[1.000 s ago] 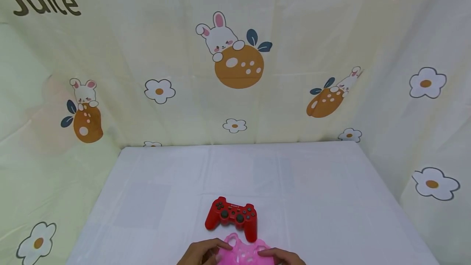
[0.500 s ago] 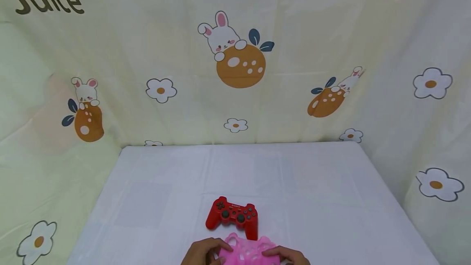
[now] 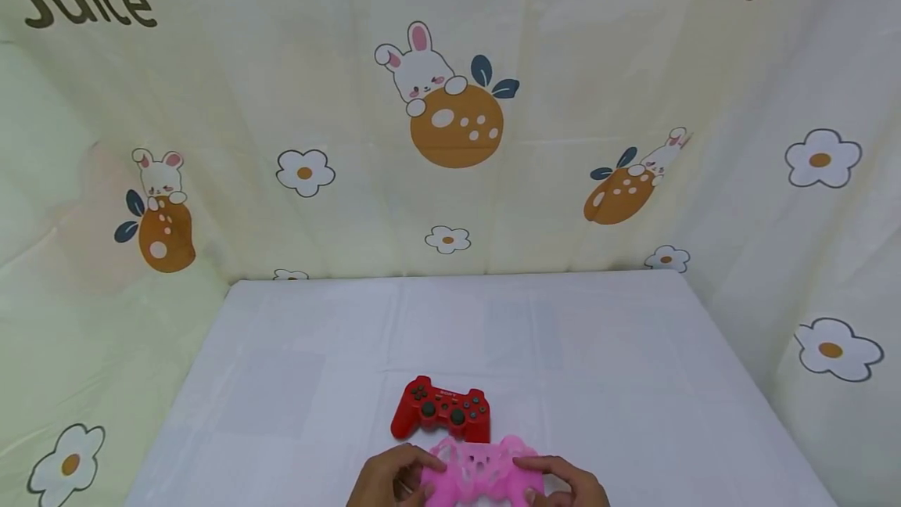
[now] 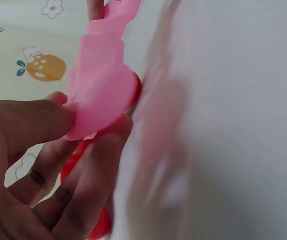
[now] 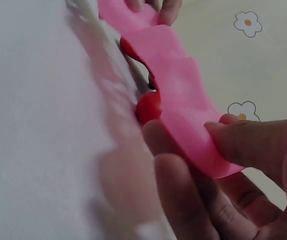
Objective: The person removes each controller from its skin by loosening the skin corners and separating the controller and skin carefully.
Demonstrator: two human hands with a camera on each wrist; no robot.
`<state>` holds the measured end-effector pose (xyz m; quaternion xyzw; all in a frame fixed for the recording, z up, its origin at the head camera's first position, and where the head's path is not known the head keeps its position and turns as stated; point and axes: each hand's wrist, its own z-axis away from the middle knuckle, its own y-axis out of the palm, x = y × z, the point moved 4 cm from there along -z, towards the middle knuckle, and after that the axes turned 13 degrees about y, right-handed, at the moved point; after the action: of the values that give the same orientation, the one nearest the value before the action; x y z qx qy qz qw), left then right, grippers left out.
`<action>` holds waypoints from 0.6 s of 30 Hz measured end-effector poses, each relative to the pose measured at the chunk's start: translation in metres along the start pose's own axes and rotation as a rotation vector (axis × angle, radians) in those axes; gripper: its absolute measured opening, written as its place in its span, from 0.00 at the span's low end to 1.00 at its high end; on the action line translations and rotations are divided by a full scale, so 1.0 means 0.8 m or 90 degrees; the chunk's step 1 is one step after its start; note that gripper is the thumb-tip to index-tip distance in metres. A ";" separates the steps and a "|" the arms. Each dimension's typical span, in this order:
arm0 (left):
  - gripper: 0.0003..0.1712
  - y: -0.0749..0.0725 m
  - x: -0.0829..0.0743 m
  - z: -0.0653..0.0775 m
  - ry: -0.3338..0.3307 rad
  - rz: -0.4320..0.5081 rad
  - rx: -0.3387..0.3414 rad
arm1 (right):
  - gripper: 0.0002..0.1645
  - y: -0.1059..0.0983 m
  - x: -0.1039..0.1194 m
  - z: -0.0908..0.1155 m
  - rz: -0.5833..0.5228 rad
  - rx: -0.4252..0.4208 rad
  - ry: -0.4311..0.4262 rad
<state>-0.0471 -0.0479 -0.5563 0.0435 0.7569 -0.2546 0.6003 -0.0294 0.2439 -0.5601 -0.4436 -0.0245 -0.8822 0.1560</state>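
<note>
A pink silicone game controller cover point(image 3: 482, 466), with cut-out holes, is held up at the near edge of the head view. My left hand point(image 3: 393, 477) pinches its left grip between thumb and fingers. At the other end, my right hand point(image 3: 573, 482) holds the right grip the same way. In the left wrist view the cover point(image 4: 101, 95) hangs above the white cloth, thumb against its smooth face. The right wrist view has the cover point(image 5: 176, 82) stretching between both hands. Just beyond it lies a red game controller point(image 3: 442, 407), its lower right part hidden by the cover.
A white cloth covers the table point(image 3: 296, 358). Behind it and along both sides hangs a cream curtain point(image 3: 338, 84) printed with rabbits, oranges and flowers. The table's back edge meets the curtain.
Both hands have raised the pink cover and tilted it, so more of its holes and grips show. It now overlaps the red controller's lower right grip. The controller stays in place.
</note>
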 end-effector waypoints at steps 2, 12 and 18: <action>0.13 0.000 -0.005 -0.003 0.026 -0.014 -0.013 | 0.33 0.000 0.003 0.006 -0.025 -0.010 0.021; 0.23 0.007 -0.028 -0.030 0.198 -0.044 -0.067 | 0.28 -0.012 0.021 0.023 -0.053 -0.157 -0.009; 0.30 0.015 -0.044 -0.047 0.306 -0.065 -0.104 | 0.20 -0.025 0.030 0.028 -0.023 -0.268 -0.073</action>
<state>-0.0666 -0.0128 -0.5221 0.0159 0.8972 -0.2048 0.3909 -0.0312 0.2607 -0.5255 -0.5154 0.1438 -0.8437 0.0425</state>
